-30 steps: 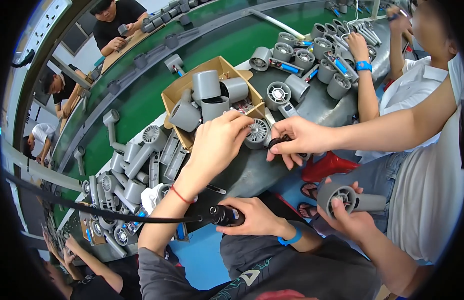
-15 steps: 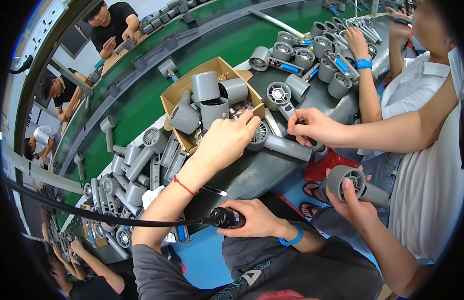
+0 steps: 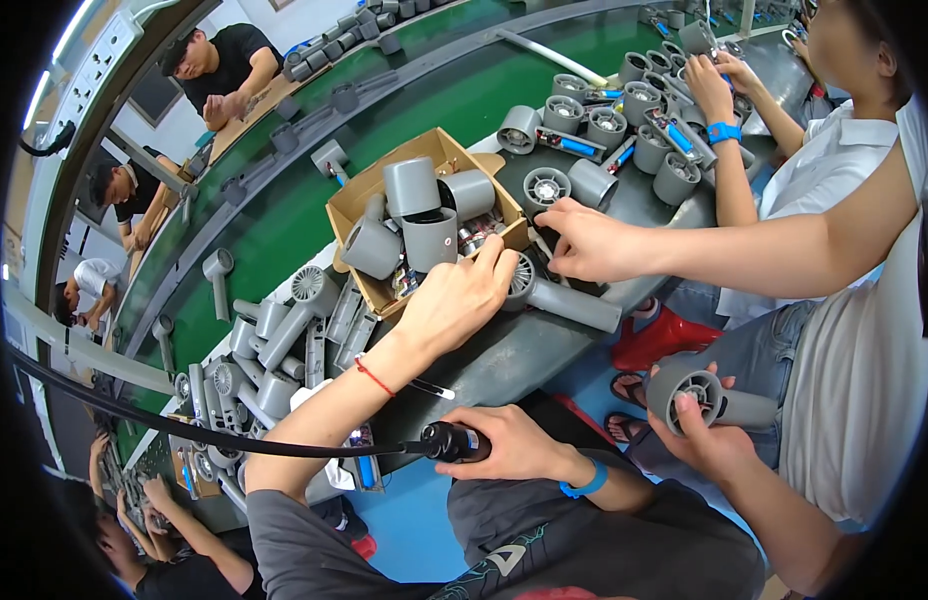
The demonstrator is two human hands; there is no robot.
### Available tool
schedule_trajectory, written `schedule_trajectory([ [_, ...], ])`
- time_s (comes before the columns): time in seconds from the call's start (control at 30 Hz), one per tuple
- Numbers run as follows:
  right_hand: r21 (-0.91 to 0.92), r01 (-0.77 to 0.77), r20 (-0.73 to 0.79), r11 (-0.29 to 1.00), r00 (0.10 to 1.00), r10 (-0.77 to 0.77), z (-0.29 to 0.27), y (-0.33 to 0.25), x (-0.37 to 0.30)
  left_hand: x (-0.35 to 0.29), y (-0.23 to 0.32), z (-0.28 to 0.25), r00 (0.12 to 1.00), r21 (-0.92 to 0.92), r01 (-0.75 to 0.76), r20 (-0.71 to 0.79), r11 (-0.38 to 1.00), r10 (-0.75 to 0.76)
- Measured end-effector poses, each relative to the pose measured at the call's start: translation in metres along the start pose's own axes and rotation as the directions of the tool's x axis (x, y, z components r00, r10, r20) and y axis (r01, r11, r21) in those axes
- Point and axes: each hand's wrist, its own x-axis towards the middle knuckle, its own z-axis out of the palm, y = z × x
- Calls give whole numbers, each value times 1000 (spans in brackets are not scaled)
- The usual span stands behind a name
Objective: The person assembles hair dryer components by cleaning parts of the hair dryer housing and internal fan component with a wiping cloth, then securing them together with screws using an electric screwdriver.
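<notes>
My left hand (image 3: 454,295), a red string on its wrist, is closed in a pinch at the near right corner of a cardboard box (image 3: 384,312). What its fingertips hold, if anything, is hidden. Just right of those fingertips lies a grey handheld-fan housing (image 3: 574,303) with a round grille and a long handle. Lower down and close to my body, my right hand (image 3: 519,445) wraps round a black corded electric screwdriver (image 3: 454,442); its tip does not show. Grey cylindrical shells (image 3: 411,187) and small wired parts fill the box.
A black cable (image 3: 234,437) crosses below my left forearm. At my right, a co-worker's hand (image 3: 594,245) reaches beside the box, while their other holds a grey fan housing (image 3: 684,395). More housings (image 3: 309,290) pile up at left. Beyond runs a green conveyor (image 3: 284,210).
The co-worker's upper hand has moved left, closer to the box and my left fingertips. My hands keep nearly the same place and grip. The view has shifted slightly.
</notes>
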Motion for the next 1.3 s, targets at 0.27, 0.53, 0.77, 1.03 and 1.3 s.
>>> schedule_trajectory([
  [0.27,-20,16,-9,1000,1000,-16,-3,-2,5,2,-1,2,1000,-13,23,16,1000,-23],
  [0.53,-17,25,14,1000,1000,-25,1,-2,6,-5,-7,-8,995,-207,77,85,975,-60],
  [0.77,-29,16,-28,999,999,-17,-1,-6,2,-20,-5,-20,904,-619,222,-159,754,-397],
  [1.03,-21,-87,35,996,996,87,-1,-10,3,-100,12,-57,721,-934,244,356,-262,-594],
  [1.3,202,-125,-36,971,990,135,1,1,-1,-178,64,-83,587,-894,1,363,-448,-724],
])
